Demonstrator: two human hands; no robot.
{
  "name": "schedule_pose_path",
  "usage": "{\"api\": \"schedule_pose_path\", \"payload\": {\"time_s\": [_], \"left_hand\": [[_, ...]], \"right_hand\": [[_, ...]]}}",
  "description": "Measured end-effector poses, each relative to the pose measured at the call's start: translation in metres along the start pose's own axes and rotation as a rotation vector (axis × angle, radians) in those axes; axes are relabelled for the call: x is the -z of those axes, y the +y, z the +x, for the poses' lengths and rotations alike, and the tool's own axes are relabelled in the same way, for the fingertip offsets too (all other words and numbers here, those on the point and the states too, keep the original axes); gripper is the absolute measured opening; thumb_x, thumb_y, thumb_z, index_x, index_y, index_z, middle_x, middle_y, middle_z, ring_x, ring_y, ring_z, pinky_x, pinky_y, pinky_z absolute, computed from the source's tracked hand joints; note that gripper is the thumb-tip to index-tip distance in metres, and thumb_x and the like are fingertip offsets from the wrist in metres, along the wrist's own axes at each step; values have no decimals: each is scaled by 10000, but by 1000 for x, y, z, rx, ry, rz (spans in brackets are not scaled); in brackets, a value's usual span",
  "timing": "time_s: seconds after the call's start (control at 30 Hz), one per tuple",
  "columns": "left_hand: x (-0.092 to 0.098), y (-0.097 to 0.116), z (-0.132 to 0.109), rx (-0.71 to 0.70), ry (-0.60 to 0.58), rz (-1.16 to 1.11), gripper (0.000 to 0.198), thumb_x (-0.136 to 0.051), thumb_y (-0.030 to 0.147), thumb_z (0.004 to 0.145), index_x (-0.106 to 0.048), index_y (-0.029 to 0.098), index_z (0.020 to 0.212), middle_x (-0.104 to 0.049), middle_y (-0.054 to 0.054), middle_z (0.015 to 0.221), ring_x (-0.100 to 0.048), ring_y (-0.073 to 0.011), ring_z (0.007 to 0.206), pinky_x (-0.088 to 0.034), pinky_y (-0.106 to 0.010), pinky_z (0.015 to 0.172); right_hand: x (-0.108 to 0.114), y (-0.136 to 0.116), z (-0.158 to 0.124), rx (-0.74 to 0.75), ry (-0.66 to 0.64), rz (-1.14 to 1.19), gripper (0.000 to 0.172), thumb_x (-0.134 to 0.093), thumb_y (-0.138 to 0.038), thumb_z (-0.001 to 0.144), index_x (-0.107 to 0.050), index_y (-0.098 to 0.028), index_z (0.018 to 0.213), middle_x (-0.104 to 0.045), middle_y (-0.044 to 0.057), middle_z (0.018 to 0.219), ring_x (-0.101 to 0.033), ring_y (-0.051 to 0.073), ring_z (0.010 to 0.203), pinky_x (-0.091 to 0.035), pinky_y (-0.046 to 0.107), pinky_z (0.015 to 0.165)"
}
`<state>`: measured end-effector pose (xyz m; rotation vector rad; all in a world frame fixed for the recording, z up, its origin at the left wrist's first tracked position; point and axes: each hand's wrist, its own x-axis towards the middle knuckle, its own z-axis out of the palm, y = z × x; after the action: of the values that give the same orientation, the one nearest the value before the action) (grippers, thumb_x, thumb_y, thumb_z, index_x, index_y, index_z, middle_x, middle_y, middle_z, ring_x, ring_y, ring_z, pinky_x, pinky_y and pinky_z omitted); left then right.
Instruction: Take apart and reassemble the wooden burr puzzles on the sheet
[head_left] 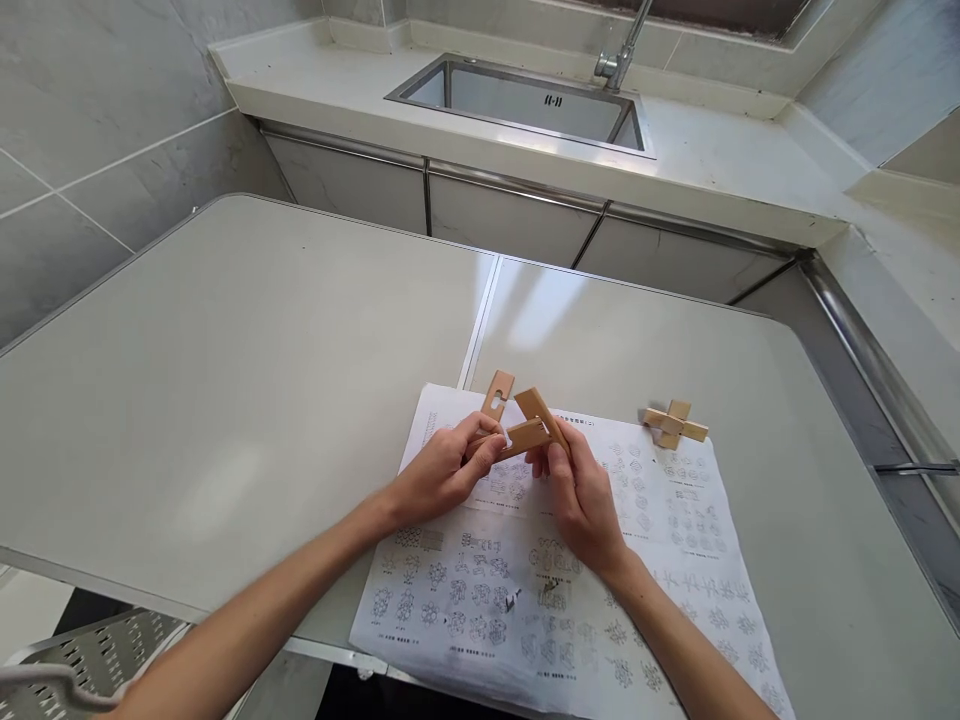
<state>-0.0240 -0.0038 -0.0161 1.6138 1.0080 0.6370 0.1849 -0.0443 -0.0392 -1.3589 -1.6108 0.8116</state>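
Both my hands are raised over a printed sheet of puzzle diagrams [570,590] on a white table [247,380]. My left hand [442,475] pinches a notched wooden bar [496,395] that stands tilted upward. My right hand [577,495] grips another notched wooden bar [541,418], and a third bar [521,440] lies crosswise between the two hands, touching both pieces. An assembled wooden cross puzzle [673,424] rests on the sheet's top right corner, apart from my hands.
Behind the table runs a white counter with a steel sink [525,100] and a tap [621,50]. Grey tiled walls stand to the left. A perforated metal chair seat [97,650] shows at the lower left. A metal rail [862,340] lines the right side.
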Motion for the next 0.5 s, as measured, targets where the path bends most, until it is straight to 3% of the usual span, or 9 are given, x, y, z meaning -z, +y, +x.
{"api": "schedule_pose_path", "payload": {"time_s": [0.27,0.5], "left_hand": [[-2,-2,1,19,23,-52,314,-431,513,1070,-497,208,1032,-461,64,658,-415,-117,569,-335,-250,556],[-1,-2,0,40,48,-53,333,-440,532,1062,-502,207,1023,-451,69,654,-401,-113,554,-313,-247,546]], "right_hand": [[-1,1,1,141,9,-70,467,-395,-266,1099,-448,-256,1562,-694,97,1131,-684,205,857,-612,417,816],[-2,6,1,228,22,-147,537,-421,-206,1089,-388,-273,1621,-700,84,1058,-694,212,867,-622,392,773]]}}
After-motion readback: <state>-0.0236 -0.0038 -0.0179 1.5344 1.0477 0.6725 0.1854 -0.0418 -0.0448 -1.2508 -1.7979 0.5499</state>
